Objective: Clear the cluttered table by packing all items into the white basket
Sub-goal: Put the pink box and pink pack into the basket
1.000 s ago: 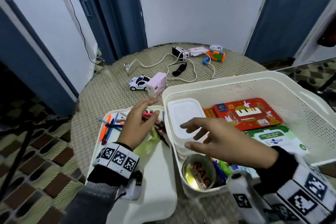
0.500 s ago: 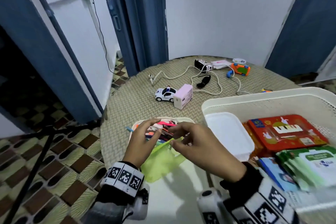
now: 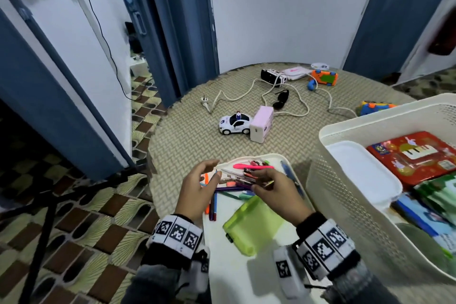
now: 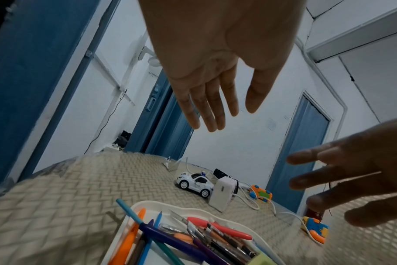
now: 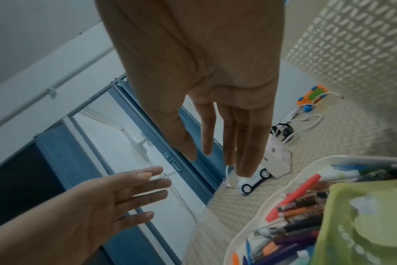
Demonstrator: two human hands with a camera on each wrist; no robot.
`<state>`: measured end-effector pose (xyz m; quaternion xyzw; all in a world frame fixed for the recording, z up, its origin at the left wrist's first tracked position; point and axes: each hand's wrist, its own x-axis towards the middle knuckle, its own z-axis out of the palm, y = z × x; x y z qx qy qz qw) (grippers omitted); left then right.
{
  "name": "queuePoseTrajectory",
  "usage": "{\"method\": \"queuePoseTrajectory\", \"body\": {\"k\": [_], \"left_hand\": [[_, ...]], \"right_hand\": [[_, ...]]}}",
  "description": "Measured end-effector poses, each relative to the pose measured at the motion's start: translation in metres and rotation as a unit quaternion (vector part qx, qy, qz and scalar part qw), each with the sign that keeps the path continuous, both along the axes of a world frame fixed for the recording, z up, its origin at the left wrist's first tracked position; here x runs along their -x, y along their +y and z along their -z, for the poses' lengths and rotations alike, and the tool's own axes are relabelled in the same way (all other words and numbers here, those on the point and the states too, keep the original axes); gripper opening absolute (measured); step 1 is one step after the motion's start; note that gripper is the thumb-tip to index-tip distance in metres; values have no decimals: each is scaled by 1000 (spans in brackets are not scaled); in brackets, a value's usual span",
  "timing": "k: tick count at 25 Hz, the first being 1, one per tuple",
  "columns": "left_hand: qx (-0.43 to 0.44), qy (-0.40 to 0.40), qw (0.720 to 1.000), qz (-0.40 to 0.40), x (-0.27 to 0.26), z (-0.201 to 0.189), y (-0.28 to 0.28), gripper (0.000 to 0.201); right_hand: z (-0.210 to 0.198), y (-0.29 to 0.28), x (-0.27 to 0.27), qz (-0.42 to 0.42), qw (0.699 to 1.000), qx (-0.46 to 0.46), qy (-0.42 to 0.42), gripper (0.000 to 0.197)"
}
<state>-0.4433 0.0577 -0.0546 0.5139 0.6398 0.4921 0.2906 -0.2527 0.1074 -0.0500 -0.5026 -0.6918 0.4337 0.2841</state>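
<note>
**Both hands brought over the pen pile**

Since the earlier frames, the right hand has been swung away from the white basket and set opposite the left hand above the pens.

Head view: the pens are seen heaped across the far end of a white tray, beside a green pouch, with the basket just to the right. Whether the right fingertips already touch the pens cannot be told.

Left wrist view: the left hand is shown spread, fingers straight, nothing held; the pens lie below it.

Right wrist view: the right hand is likewise shown flat and empty.

The pens are judged light, stiff and smooth, likely to roll and scatter. A two-handed squeeze at the ends of the bundle, or lifting the tray by its rim, is judged safest.
</note>
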Motion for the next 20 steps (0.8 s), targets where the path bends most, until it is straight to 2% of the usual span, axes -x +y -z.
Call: {"method": "queuePoseTrajectory", "body": {"k": [5,10,13,16,20], "left_hand": [[24,-77,997,4,3,17,33,23],[72,-131,989,-22,11,44,96,18],[116,-135,984,-15,13,64,142,20],[160,-136,978,-3,13,86,188,28],[204,-151,967,11,13,117,237,36]], "right_hand": [[14,29,2,41,998,42,-1,29],[24,84,15,66,993,99,-14,32],[28,128,22,100,991,77,-49,37],[39,174,34,140,988,60,-40,44],[64,229,50,153,987,27,-46,54]]}}
